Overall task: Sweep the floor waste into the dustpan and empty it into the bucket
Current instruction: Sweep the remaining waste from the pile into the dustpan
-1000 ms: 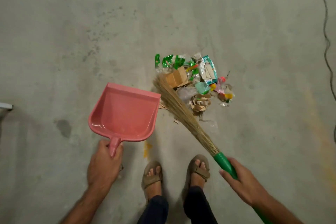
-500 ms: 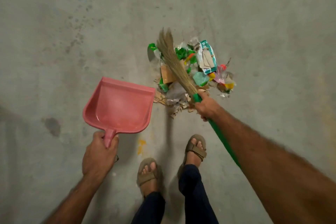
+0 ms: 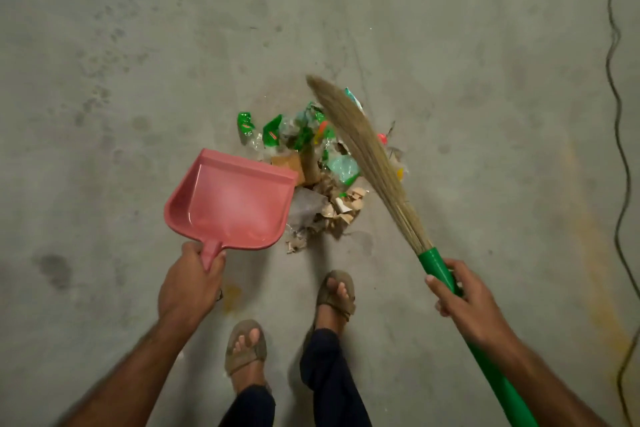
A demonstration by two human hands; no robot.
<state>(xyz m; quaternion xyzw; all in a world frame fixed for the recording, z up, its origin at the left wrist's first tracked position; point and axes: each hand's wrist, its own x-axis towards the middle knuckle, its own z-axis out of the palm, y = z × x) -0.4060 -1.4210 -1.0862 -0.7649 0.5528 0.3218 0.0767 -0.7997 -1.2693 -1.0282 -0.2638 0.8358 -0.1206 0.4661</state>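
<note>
Nearest the camera, 2 sandalled feet (image 3: 291,329) stand on the concrete floor (image 3: 485,45), with dark trouser legs below them. Just ahead, the left hand (image 3: 188,282) has its fingers curled round the short handle of the pink dustpan (image 3: 228,199), gripping it. The right hand (image 3: 465,300) wraps its fingers round the green handle of the broom (image 3: 367,152), just below where the straw bristles are bound.

The dustpan's tray shows only bare pink plastic; nothing has been swept into it yet. Its open lip points away from the person and up to the right, and its right corner sits just beside the waste pile (image 3: 318,170), overlapping the edge of a brown cardboard scrap. Whether the lip lies flat on the floor cannot be told.

The pile itself is gathered in 1 heap: green wrappers, clear plastic, torn brown paper and a small red piece. The broom's bristles slant across the pile's right side, their tip reaching beyond its far edge.

So the gathering looks done, while the sweep into the pan appears barely begun, and the emptying is all still to come. No bucket is in view. A dark cable (image 3: 614,114) snakes along the far right of the floor.
</note>
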